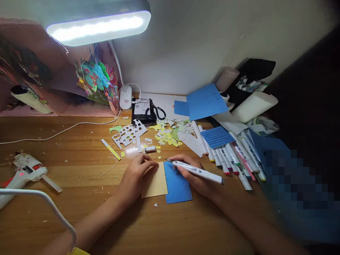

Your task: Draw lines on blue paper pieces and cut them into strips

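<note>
My right hand point(192, 175) is closed round a white marker point(202, 173), pen-fashion. The marker's dark tip points left, at the upper left corner of a blue card point(177, 187). My left hand point(138, 173) has its fingers bent and pressed down at the upper left of a pale yellow card point(158, 184). The yellow card's right side meets or slightly overlaps the blue card; which lies on top I cannot tell. Just beyond my left fingertips lies a short white piece like a marker cap point(150, 149).
Several markers point(228, 156) lie on the right under a lined blue piece point(216, 137). Paper scraps point(170, 136), a hole-punched white sheet point(129, 134) and black-handled scissors point(156, 112) lie behind my hands. At left are a glue gun point(28, 173) and a white cable point(47, 194). A lamp point(101, 26) hangs above.
</note>
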A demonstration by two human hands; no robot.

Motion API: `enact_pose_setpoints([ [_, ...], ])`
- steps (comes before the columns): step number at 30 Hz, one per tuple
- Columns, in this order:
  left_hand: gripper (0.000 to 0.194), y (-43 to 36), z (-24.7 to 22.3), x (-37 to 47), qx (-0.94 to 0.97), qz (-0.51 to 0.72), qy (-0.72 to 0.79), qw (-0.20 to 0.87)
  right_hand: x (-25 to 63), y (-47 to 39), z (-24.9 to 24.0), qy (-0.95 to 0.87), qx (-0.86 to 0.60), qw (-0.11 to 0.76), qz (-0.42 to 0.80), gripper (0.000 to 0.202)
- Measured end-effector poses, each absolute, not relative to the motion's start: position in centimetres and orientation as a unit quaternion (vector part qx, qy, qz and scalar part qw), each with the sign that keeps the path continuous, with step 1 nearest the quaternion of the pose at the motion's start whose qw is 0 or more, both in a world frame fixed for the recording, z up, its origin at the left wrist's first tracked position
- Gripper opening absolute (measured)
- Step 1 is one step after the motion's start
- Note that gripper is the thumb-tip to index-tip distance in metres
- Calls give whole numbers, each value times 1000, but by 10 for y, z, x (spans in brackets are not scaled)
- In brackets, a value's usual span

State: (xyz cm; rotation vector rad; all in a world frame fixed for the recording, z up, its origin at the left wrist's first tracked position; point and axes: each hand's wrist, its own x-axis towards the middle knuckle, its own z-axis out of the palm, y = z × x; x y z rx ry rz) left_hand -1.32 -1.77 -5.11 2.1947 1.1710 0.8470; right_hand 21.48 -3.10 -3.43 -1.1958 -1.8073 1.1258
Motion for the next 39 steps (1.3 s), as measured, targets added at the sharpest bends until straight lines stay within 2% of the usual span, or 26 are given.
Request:
enact_pose_setpoints([
  [6, 18, -16, -52, -14, 810, 325, 418, 252, 213, -30, -43, -659, -501, 340, 447, 12],
  [39, 20, -17, -48, -12, 800, 342, 397, 292, 211, -30, -37, -682, -510, 318, 417, 9],
])
